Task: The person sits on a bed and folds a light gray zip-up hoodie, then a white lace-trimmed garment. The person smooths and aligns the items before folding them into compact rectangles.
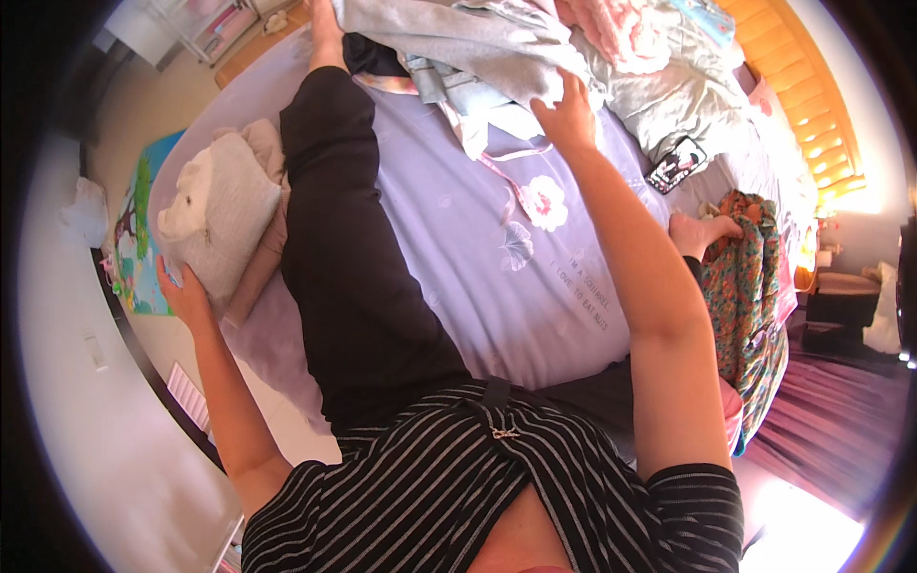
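Note:
My left hand (183,292) rests against the lower edge of a folded light-grey garment (231,208), which lies on a folded brownish garment (259,276) at the bed's left side. My right hand (571,118) reaches to the lower edge of a grey cloth garment (466,43) spread over a heap of clothes; whether its fingers grip the cloth is unclear. Under the grey garment show pale blue denim (458,89) and a white cloth with a pink ribbon. Between my hands lie my outstretched leg in black trousers and the lilac bedsheet (444,193).
A smartphone (676,165) with a lit screen lies at the right, near a crumpled pale quilt (666,97). Beside my bent foot is a floral garment (745,286). A wooden headboard (809,93) borders the bed. A colourful mat (143,229) lies on the floor at left.

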Tool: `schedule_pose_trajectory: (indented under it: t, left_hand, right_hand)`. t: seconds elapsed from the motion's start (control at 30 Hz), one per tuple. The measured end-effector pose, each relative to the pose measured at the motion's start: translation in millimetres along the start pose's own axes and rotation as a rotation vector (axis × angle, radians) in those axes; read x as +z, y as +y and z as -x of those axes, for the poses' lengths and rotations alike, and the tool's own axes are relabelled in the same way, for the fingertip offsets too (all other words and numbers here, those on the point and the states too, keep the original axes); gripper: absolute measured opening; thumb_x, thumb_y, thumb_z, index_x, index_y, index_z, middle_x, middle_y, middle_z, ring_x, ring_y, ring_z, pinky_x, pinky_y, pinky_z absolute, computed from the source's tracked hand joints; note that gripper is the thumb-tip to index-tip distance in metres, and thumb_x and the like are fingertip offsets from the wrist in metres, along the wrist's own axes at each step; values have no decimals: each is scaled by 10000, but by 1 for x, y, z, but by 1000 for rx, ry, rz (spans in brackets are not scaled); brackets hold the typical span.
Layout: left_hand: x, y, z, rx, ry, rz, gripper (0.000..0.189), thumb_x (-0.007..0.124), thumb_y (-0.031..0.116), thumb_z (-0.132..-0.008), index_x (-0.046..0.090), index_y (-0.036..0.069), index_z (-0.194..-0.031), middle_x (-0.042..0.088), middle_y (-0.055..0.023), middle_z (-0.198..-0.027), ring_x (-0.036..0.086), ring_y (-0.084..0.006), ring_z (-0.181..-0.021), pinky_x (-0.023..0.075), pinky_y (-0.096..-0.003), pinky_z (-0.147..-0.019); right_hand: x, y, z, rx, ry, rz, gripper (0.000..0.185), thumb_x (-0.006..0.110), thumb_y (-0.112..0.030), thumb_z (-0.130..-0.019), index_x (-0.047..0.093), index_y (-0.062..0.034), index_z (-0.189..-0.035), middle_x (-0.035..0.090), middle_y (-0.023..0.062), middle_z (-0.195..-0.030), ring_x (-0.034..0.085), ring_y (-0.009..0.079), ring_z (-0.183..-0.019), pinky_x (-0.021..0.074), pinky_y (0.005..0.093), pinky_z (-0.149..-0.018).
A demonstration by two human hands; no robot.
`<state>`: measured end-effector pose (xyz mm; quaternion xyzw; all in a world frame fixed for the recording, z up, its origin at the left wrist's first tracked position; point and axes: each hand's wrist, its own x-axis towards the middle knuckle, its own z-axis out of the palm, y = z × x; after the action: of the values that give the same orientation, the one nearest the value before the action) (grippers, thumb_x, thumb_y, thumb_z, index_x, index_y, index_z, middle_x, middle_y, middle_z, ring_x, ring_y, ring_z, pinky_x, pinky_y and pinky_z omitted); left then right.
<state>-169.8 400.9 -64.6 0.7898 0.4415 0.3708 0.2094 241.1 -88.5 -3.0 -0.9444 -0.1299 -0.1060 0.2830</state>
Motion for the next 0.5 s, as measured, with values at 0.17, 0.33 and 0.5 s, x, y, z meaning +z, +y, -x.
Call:
schedule_pose_trajectory:
  t: [0.17,0.33,0.5]
  left_hand:
    - [21,101,35,632,-171,-323,511,567,330,-993,471,212,-1481,424,-93,-1542,375,-313,-1425,234,-550,-1164]
    - [68,119,52,640,-267,-766,430,394,414,-1049,493,328,-1458,406,79,-1559,315,-276,-1471,178,-631,-1157]
    - [83,113,43,606,-218,-682,411,418,371,-1041,519,326,-1436,438,74,-1539,325,-283,-1464,178,-648,-1149]
  right_hand:
    - [-5,-5,-46,-56,-28,220,675,709,-379,-821,465,-217,-1429,407,118,-1503,599,329,-1200,493,461,-980]
    - [-5,-14,-41,-86,-238,286,384,668,-384,-888,599,-213,-1224,578,115,-1277,630,335,-1121,512,478,-899]
    - [-11,2,23,-107,-316,58,299,635,-388,-909,684,-131,-1054,710,151,-906,675,348,-900,516,459,-795]
